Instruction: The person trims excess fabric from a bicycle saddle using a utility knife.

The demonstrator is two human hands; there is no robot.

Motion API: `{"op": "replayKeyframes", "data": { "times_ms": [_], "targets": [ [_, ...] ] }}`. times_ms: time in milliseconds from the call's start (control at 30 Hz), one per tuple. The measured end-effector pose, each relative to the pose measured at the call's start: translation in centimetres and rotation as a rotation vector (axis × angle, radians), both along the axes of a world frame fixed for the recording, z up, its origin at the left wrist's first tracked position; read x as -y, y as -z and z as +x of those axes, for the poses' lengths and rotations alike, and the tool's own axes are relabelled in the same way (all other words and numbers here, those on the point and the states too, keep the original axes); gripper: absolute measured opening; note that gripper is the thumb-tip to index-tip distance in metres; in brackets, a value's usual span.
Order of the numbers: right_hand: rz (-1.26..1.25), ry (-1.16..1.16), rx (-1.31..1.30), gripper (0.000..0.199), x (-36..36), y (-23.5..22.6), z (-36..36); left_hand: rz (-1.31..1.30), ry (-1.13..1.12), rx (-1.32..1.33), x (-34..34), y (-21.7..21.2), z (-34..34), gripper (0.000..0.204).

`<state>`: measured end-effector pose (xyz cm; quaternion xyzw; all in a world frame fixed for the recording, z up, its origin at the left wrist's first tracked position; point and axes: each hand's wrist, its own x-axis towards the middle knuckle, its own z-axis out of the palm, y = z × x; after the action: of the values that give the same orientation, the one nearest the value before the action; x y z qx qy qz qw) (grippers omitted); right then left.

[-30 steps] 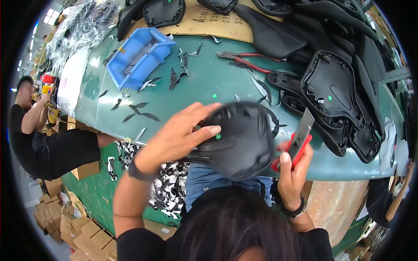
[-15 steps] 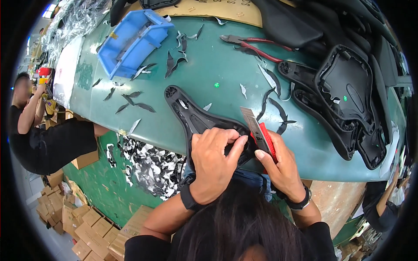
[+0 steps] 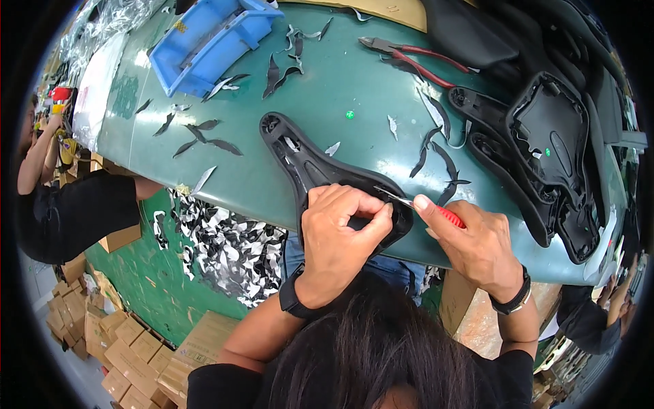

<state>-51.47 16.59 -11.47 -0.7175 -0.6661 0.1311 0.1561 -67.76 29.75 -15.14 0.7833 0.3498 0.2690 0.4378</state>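
A black bicycle saddle (image 3: 291, 151) lies underside up at the table's near edge, its narrow nose pointing away to the left. My left hand (image 3: 344, 235) is closed at its wide end, thumb and forefinger pinched together at the inside; what lies between the fingertips is hidden, though the hand rests on the saddle. In my right hand (image 3: 477, 242) is a red-handled utility knife (image 3: 449, 217), held low and slanted. Its thin blade reaches left over the saddle's wide rim, close to my left fingertips.
Red-handled cutting pliers (image 3: 415, 58) and black trimmings (image 3: 446, 163) lie beyond. More saddles (image 3: 545, 129) are piled at the right, and a blue bin (image 3: 211, 51) stands far left. Scraps (image 3: 231, 252) heap on the floor below the table. A person (image 3: 82, 204) sits at the left.
My right hand has swung to the right and turned, bringing the knife from upright to nearly flat with its blade over the saddle's rim. My left hand keeps its pinch. The whole view has shifted slightly.
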Motion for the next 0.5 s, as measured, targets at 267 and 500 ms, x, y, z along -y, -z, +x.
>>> {"op": "replayKeyframes", "data": {
  "times_ms": [267,500],
  "targets": [
    [-0.108,0.173,-0.129,0.059,3.5,1.3,-2.9,-0.148,0.118,-0.004,-1.5,-0.4,-0.6,0.015],
    [0.104,0.269,-0.327,0.058,2.5,0.1,-3.5,-0.32,0.332,-0.039,-2.7,-1.0,-2.0,0.02]
  ]
}}
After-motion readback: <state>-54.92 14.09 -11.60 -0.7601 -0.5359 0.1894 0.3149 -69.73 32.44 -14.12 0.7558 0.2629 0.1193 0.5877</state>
